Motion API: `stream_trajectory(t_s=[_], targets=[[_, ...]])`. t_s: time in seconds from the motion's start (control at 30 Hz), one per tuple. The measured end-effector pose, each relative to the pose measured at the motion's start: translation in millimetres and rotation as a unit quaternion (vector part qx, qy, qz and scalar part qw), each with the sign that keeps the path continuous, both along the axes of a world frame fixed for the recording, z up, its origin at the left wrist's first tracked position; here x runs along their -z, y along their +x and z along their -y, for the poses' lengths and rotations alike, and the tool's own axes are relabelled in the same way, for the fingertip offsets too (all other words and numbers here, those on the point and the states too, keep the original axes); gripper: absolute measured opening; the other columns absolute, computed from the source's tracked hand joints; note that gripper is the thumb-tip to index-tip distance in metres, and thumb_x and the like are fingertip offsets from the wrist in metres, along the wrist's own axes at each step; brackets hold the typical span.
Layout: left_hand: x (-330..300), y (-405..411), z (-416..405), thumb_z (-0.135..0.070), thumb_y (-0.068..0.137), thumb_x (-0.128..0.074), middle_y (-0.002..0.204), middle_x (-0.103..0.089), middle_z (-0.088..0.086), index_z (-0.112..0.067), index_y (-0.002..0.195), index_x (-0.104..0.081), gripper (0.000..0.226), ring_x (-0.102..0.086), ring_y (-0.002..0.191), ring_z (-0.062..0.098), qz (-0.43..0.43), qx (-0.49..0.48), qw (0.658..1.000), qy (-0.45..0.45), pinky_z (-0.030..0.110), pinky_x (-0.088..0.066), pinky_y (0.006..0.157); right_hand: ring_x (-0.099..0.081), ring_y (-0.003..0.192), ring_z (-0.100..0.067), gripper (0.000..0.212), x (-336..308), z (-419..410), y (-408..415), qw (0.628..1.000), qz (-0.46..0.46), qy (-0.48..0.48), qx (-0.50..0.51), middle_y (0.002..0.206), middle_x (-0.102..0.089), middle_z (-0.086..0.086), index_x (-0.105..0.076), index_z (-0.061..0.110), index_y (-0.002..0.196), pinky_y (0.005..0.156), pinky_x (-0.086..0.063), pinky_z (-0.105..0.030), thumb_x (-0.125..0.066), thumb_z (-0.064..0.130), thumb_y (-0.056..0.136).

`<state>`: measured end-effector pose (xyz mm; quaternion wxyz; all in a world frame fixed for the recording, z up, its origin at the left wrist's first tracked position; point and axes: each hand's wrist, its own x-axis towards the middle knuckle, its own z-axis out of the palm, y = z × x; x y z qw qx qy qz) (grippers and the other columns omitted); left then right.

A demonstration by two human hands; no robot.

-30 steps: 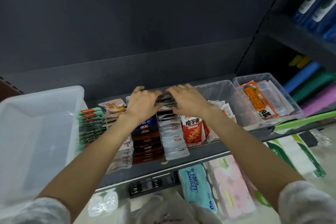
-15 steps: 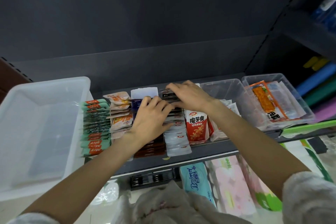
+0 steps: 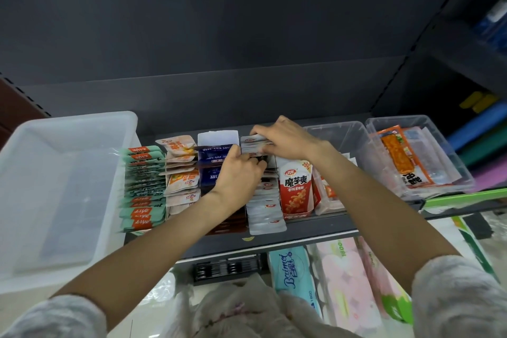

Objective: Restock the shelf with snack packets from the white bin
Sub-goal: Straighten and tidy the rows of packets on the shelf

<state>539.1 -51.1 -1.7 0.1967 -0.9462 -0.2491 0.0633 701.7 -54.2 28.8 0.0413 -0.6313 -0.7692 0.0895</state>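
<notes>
White bin (image 3: 65, 173) at far left, on the shelf (image 3: 315, 233); translucent, and no packets can be made out inside it from this angle.

Just right of the bin, rows of packets run front to back, stood on edge and overlapping: green packets (image 3: 142, 186), then cream packets (image 3: 181, 173), then navy packets (image 3: 212, 158), partly hidden under the left arm.

Left hand (image 3: 238, 173) is laid over the gap between the navy row and the silver packets (image 3: 264, 208). Fingers are bent down onto the tops of the silver row; a dark packet edge is seen at the fingertips, apparently pinched, though the grip itself is largely hidden.

Right hand (image 3: 288, 138) is at the back of the silver row, fingers curled round a small bundle of silver packets and pressing it upright.

Right again: a red box (image 3: 296, 189), then two clear tubs (image 3: 356, 132), the far one holding orange packets (image 3: 397, 156).

Handling, judged: the packets are likely light, thin, soft and flexible, with slick foil faces. A row would probably fan out or topple if released at one end. A hold across several top edges at once, pinched face to face, seems best, with the other hand bracing the row. Sealed edges are the stiffest part; single packets may slip from a loose pinch.
</notes>
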Motion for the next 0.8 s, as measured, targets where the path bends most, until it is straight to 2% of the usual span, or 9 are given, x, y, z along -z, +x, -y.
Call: stream_trajectory(t_s=[0.1, 0.2, 0.3, 0.4, 0.47, 0.53, 0.6, 0.7, 0.8], targets=[[-3.1, 0.2, -6.6, -0.013, 0.084, -0.054, 0.061, -0.055, -0.007, -0.026, 0.086, -0.061, 0.014, -0.047, 0.059, 0.016, -0.003, 0.013, 1.0, -0.005, 0.034, -0.026, 0.082, -0.054, 0.081, -0.02, 0.034, 1.2, -5.7, 3.8, 0.999, -0.025, -0.025, 0.015, 0.074, -0.06, 0.006, -0.05, 0.021, 0.124, 0.085, -0.024, -0.021, -0.058, 0.029, 0.092], [-14.5, -0.5, -18.5, -0.01, 0.081, -0.054, 0.058, -0.052, -0.007, -0.028, 0.084, -0.062, 0.02, -0.042, 0.056, 0.016, 0.035, -0.004, 0.999, 0.002, 0.033, -0.023, 0.078, -0.047, 0.066, -0.011, 0.034, -3.4, -18.1, 8.5, 0.996, -0.05, -0.07, 0.021, 0.065, -0.048, 0.015, -0.05, 0.023, 0.124, 0.099, -0.032, -0.036, -0.058, 0.027, 0.092], [-15.8, -3.5, -29.2, -0.02, 0.067, -0.075, 0.055, -0.06, -0.009, -0.029, 0.077, -0.07, 0.014, -0.049, 0.046, 0.013, 0.094, -0.009, 0.996, -0.008, 0.031, -0.023, 0.074, -0.049, 0.088, -0.014, 0.032, -19.0, -22.2, 3.4, 0.989, -0.034, -0.143, 0.013, 0.089, -0.058, 0.003, -0.046, 0.024, 0.129, 0.095, -0.028, -0.031, -0.048, 0.027, 0.097], [-13.9, -5.4, -32.4, -0.028, 0.065, -0.08, 0.073, -0.067, -0.003, -0.017, 0.091, -0.068, 0.031, -0.057, 0.051, 0.016, 0.176, -0.008, 0.984, -0.031, 0.03, -0.025, 0.072, -0.031, 0.121, -0.019, 0.039, -23.2, -12.2, 1.7, 0.971, -0.076, -0.224, 0.044, 0.128, -0.046, -0.008, -0.037, 0.025, 0.139, 0.093, -0.021, -0.029, -0.031, 0.025, 0.101], [-15.1, -4.5, -32.5, -0.031, 0.064, -0.081, 0.076, -0.065, -0.001, -0.015, 0.092, -0.063, 0.037, -0.06, 0.061, 0.019, 0.226, -0.005, 0.974, -0.026, 0.031, -0.026, 0.072, -0.022, 0.134, -0.018, 0.048, -16.2, 0.2, 4.6, 0.967, -0.126, -0.212, 0.062, 0.146, -0.034, -0.005, -0.025, 0.026, 0.147, 0.105, -0.017, -0.033, -0.033, 0.026, 0.1], [-15.7, -3.7, -32.8, -0.031, 0.065, -0.081, 0.078, -0.063, -0.001, -0.017, 0.087, -0.059, 0.034, -0.06, 0.07, 0.02, 0.253, -0.004, 0.967, -0.039, 0.031, -0.026, 0.073, -0.021, 0.138, -0.019, 0.062, -5.6, 10.3, 7.8, 0.977, -0.12, -0.162, 0.065, 0.151, -0.029, -0.003, -0.019, 0.023, 0.149, 0.109, -0.015, -0.034, -0.048, 0.031, 0.094], [-15.9, -5.2, -32.9, -0.029, 0.066, -0.079, 0.081, -0.061, -0.001, -0.018, 0.085, -0.057, 0.032, -0.058, 0.075, 0.021, 0.265, -0.002, 0.963, -0.042, 0.031, -0.027, 0.073, -0.028, 0.134, -0.016, 0.072, 7.7, 14.1, 8.9, 0.993, -0.071, -0.08, 0.043, 0.147, -0.035, -0.001, -0.024, 0.02, 0.147, 0.106, -0.018, -0.031, -0.06, 0.04, 0.088], [-14.1, -12.5, -27.3, -0.024, 0.07, -0.075, 0.083, -0.061, 0.0, -0.017, 0.086, -0.057, 0.025, -0.058, 0.078, 0.021, 0.289, 0.06, 0.954, -0.058, 0.031, -0.03, 0.072, -0.038, 0.128, -0.013, 0.064, 16.1, 12.7, 8.6, 0.997, -0.065, -0.011, 0.031, 0.14, -0.046, 0.002, -0.034, 0.021, 0.142, 0.098, -0.02, -0.028, -0.058, 0.046, 0.088], [-14.7, -21.8, -11.3, -0.041, 0.076, -0.069, 0.098, -0.062, -0.001, -0.019, 0.099, -0.058, 0.033, -0.058, 0.093, 0.02, 0.198, 0.132, 0.962, -0.135, 0.03, -0.028, 0.08, -0.04, 0.127, -0.013, 0.06, 19.3, 12.1, 9.7, 0.997, -0.064, -0.001, 0.037, 0.139, -0.048, 0.001, -0.036, 0.021, 0.14, 0.096, -0.02, -0.027, -0.059, 0.042, 0.088]])
